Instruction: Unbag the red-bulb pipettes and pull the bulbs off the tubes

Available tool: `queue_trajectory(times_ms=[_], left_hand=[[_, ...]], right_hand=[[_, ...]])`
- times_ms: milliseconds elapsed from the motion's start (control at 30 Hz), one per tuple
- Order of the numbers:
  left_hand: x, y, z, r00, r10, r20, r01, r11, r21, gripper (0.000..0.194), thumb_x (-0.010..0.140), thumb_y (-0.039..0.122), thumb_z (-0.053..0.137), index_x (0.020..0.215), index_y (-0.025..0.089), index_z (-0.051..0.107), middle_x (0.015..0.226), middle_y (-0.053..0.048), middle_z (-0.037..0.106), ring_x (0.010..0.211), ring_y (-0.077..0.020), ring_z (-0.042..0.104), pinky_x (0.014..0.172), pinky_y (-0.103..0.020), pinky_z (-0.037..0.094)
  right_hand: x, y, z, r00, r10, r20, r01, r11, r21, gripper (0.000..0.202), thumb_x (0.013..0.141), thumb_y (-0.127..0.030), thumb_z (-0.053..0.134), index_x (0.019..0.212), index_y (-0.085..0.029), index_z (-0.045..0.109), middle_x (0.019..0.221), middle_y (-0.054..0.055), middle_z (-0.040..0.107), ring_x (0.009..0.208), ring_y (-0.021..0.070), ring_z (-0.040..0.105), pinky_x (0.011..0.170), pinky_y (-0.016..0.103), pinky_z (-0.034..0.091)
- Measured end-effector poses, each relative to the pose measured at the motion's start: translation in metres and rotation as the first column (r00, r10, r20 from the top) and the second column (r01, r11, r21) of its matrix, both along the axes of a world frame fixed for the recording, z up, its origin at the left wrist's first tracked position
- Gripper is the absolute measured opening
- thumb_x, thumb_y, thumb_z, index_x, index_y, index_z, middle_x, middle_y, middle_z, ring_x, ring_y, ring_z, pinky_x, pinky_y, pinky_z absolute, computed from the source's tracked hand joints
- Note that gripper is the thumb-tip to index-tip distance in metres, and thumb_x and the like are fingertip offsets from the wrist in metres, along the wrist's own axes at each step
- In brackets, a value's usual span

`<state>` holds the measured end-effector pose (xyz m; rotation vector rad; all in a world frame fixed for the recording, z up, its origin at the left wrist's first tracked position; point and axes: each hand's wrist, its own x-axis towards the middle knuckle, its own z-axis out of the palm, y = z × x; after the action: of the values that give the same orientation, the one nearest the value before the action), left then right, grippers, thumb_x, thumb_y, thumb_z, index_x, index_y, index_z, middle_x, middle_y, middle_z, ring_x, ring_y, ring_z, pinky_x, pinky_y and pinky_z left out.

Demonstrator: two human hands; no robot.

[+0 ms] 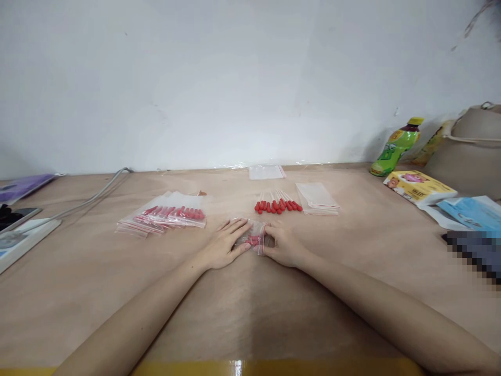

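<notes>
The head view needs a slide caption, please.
Left hand and right hand on a clear bag with red pieces inside.

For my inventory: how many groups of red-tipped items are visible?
3: a bagged group at left, a loose group right of centre, a third group in a bag between the left hand and right hand. Individual items may be hidden.

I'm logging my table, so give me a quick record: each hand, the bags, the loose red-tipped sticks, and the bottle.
Left hand: fingers spread, touching the small clear bag
Right hand: at that bag's right edge
Filled bags: overlapping pile, left
Loose red-tipped sticks: beyond the hands
Flat bags: stacked right of the sticks
Bottle: green, yellow cap, far right
</notes>
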<state>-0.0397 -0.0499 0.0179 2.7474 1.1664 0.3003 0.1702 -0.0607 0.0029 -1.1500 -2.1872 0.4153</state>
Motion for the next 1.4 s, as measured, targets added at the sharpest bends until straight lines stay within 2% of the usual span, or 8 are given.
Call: queue_trajectory(times_ms=[300,433,567,800,900,1133,1267,1400], left_hand=[[-0.003,0.002,-0.003,0.997,-0.007,0.076,0.009,1.000,-0.026,0.054,0.087,0.044,0.037,0.136,0.024,0.027,0.140,-0.007,0.032,0.130,-0.0208,0.026,0.108,-0.044,0.017],[-0.003,0.002,-0.001,0.997,0.004,0.071,-0.002,1.000,-0.030,0.053,0.087,0.044,0.037,0.135,0.025,0.028,0.140,-0.007,0.032,0.130,-0.0213,0.026,0.107,-0.044,0.018],[-0.003,0.000,0.001,0.995,0.016,0.095,-0.014,1.000,-0.023,0.056,0.087,0.043,0.038,0.137,0.024,0.023,0.139,-0.007,0.033,0.129,-0.0221,0.028,0.107,-0.044,0.018],[-0.003,0.000,0.007,0.967,0.133,0.216,-0.132,0.991,-0.016,0.043,0.089,0.039,0.031,0.129,0.023,0.039,0.124,-0.006,0.052,0.116,-0.0210,0.044,0.098,-0.040,0.032],[0.001,0.013,0.008,0.896,0.241,0.374,-0.219,0.970,-0.101,0.040,0.087,0.041,0.036,0.119,0.021,0.048,0.116,-0.006,0.057,0.108,-0.0195,0.051,0.092,-0.035,0.040],[0.035,0.062,0.004,0.745,0.430,0.510,-0.310,0.900,-0.306,0.033,0.070,0.040,0.061,0.091,0.017,0.053,0.083,-0.004,0.062,0.072,-0.0139,0.059,0.065,-0.026,0.048],[0.053,0.072,0.005,0.803,0.381,0.458,-0.293,0.922,-0.255,0.048,0.059,0.040,0.070,0.097,0.018,0.050,0.075,0.000,0.059,0.067,-0.0137,0.057,0.060,-0.025,0.046],[0.059,0.072,0.006,0.829,0.369,0.420,-0.331,0.929,-0.163,0.040,0.062,0.030,0.067,0.096,0.018,0.051,0.068,0.002,0.059,0.063,-0.0139,0.056,0.059,-0.025,0.044]], right_hand=[[0.005,-0.002,0.001,0.964,0.029,-0.263,-0.072,0.985,-0.155,0.012,0.069,-0.019,0.058,0.081,-0.018,0.058,0.074,-0.001,0.061,0.061,0.0102,0.052,0.057,0.023,0.041],[0.019,0.003,0.006,0.891,0.036,-0.452,-0.207,0.919,-0.335,0.022,0.069,-0.021,0.060,0.090,-0.017,0.056,0.077,0.001,0.063,0.056,0.0086,0.055,0.051,0.021,0.043],[0.033,0.009,0.014,0.775,-0.090,-0.626,-0.289,0.829,-0.478,0.030,0.067,-0.028,0.066,0.093,-0.017,0.055,0.089,0.005,0.065,0.072,0.0121,0.062,0.066,0.027,0.050],[0.068,0.027,0.033,0.800,-0.159,-0.579,-0.286,0.746,-0.601,0.031,0.067,-0.037,0.068,0.088,-0.015,0.061,0.082,0.006,0.069,0.067,0.0119,0.064,0.063,0.025,0.051],[0.096,0.035,0.051,0.822,-0.186,-0.538,-0.217,0.772,-0.598,0.031,0.065,-0.035,0.070,0.088,-0.016,0.063,0.080,0.006,0.069,0.066,0.0122,0.064,0.062,0.025,0.052],[0.094,0.047,0.063,0.743,-0.238,-0.626,0.126,0.968,-0.219,0.030,0.072,-0.035,0.062,0.098,-0.021,0.062,0.085,0.004,0.069,0.081,0.0166,0.064,0.076,0.035,0.052],[0.055,0.061,0.038,0.894,-0.190,-0.405,0.288,0.937,0.196,0.023,0.081,-0.026,0.051,0.100,-0.021,0.062,0.096,0.004,0.067,0.089,0.0180,0.062,0.083,0.036,0.048],[0.033,0.077,0.016,0.984,-0.164,-0.070,0.178,0.898,0.403,0.029,0.086,-0.018,0.040,0.108,-0.019,0.059,0.101,0.008,0.065,0.091,0.0175,0.059,0.081,0.032,0.047]])
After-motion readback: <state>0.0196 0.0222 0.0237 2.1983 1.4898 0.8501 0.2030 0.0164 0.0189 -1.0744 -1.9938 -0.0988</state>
